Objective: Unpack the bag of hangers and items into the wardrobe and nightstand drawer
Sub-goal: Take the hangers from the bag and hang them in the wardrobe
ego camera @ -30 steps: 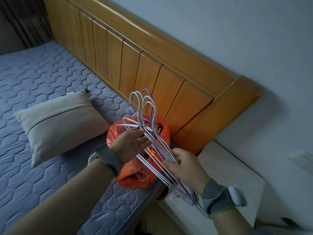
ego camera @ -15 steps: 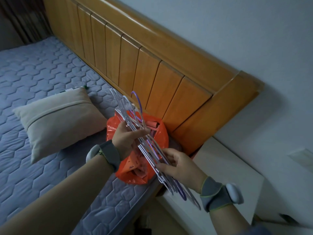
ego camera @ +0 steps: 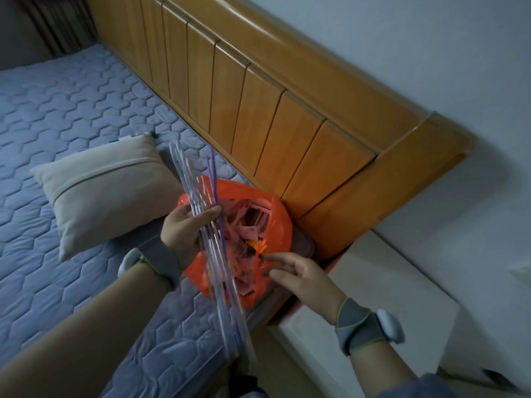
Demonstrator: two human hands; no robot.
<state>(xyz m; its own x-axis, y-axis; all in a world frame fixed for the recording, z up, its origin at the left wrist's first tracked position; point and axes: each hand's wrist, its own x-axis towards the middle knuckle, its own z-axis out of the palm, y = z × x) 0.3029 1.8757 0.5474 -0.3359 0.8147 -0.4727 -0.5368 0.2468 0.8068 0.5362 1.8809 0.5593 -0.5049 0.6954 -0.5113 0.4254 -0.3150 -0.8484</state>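
An orange plastic bag [ego camera: 278, 222] lies open on the corner of the bed, against the wooden headboard, with pink items and a small orange piece inside. My left hand [ego camera: 186, 228] grips a bundle of thin white and purple hangers [ego camera: 212, 254], held edge-on over the bag's left side and blurred by motion. My right hand [ego camera: 298, 275] is beside the bag's right rim with its fingers apart, fingertips at the bag's mouth, holding nothing.
A beige pillow [ego camera: 106, 185] lies on the blue quilted mattress [ego camera: 57, 110], left of the bag. The wooden headboard [ego camera: 287, 110] runs along the wall. A white nightstand [ego camera: 382, 305] stands right of the bed, under my right wrist.
My right hand has let go of the hangers and moved to the bag's rim. My left hand now holds the whole bundle alone, turned edge-on.
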